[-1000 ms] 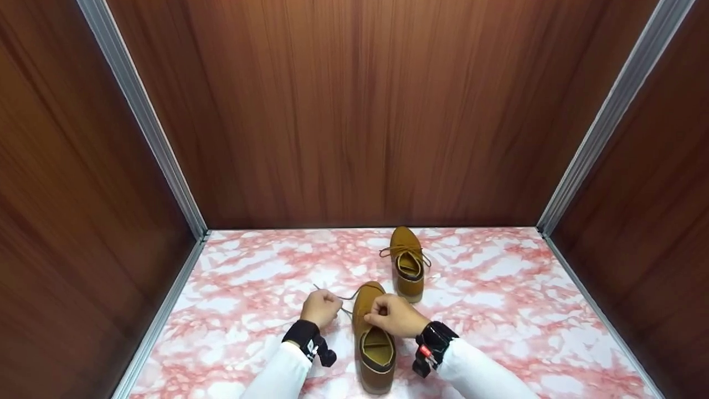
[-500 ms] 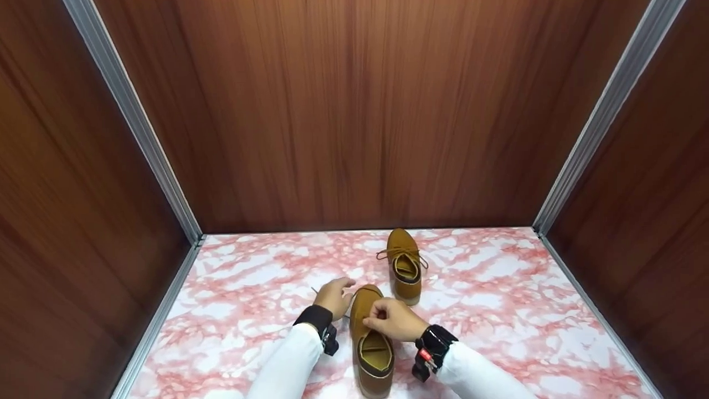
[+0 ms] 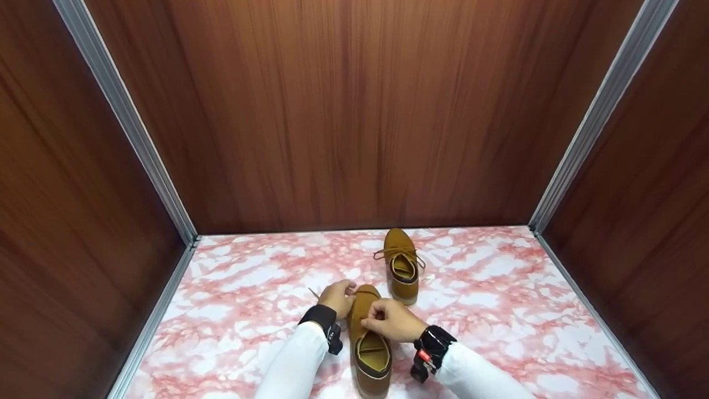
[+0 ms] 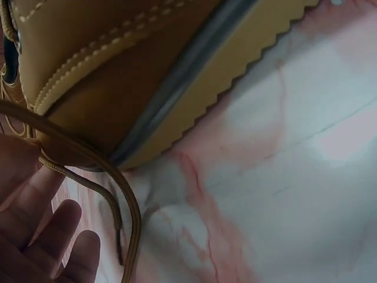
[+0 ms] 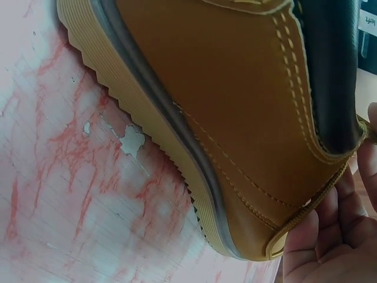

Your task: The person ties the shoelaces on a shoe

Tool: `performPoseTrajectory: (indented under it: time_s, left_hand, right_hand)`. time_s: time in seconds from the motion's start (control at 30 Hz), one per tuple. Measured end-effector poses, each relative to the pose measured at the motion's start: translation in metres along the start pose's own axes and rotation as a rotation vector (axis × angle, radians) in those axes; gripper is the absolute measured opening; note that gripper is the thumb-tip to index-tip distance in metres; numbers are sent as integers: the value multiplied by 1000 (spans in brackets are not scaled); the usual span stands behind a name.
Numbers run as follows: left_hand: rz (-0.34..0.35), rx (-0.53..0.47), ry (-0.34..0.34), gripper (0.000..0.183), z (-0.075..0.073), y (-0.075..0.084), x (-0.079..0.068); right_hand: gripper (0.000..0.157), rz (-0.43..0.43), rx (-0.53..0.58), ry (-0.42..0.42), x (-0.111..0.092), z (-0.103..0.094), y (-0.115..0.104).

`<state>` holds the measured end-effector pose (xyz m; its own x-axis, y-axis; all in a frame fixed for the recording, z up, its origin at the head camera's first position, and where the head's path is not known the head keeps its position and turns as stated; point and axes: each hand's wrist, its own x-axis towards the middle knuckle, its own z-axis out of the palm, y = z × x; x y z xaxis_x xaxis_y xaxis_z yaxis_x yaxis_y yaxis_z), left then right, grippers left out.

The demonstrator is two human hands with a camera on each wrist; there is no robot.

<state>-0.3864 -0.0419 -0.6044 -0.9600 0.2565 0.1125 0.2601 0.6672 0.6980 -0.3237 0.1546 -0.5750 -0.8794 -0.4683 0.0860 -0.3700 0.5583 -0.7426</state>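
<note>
A tan lace-up shoe [image 3: 365, 310] stands on the floor, toe pointing away from me. Over its throat, my right hand [image 3: 396, 320] pinches a brown shoelace [image 5: 321, 194] between thumb and fingertips, as the right wrist view shows. My left hand [image 3: 337, 298] is at the left side of the shoe's front. In the left wrist view, a tipped lace end [image 4: 112, 203] comes out between its thumb and index finger, while the other fingers [image 4: 63, 221] stay loosely spread. Another stretch of lace [image 4: 132, 206] loops past this hand. The hands hide the lacing from the head view.
The matching tan shoe [image 3: 400, 266], its lace tied in a bow, stands just beyond and to the right. Pink and white marbled flooring [image 3: 487, 310] lies around both. Brown wood-look panels [image 3: 354, 111] with grey metal corner strips enclose three sides.
My left hand has come rightward from pulling the lace out on the left, and now lies against the shoe with fingers less curled. The right hand keeps its pinch in nearly the same place.
</note>
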Motion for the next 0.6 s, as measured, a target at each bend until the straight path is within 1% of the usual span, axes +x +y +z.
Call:
performPoseTrajectory:
  time_s: [0.1,0.23,0.33,0.4,0.5,0.6]
  left_hand:
    - [-19,27,25,21,1,-4,0]
    - [-20,51,45,14,1,-8,-1]
    - [-9,54,40,13,0,-8,-3]
    - [12,64,42,14,-1,-8,-4]
    - [35,71,58,15,-4,-8,-4]
    - [33,66,70,16,-8,-9,-4]
  right_hand:
    - [25,-5,5,2,0,0,-1]
    - [25,-2,11,3,-1,0,-2]
    - [25,9,10,2,-1,0,-2]
    - [25,17,16,2,-1,0,-2]
    - [24,22,34,5,0,0,-2]
    - [22,30,65,8,0,0,-1]
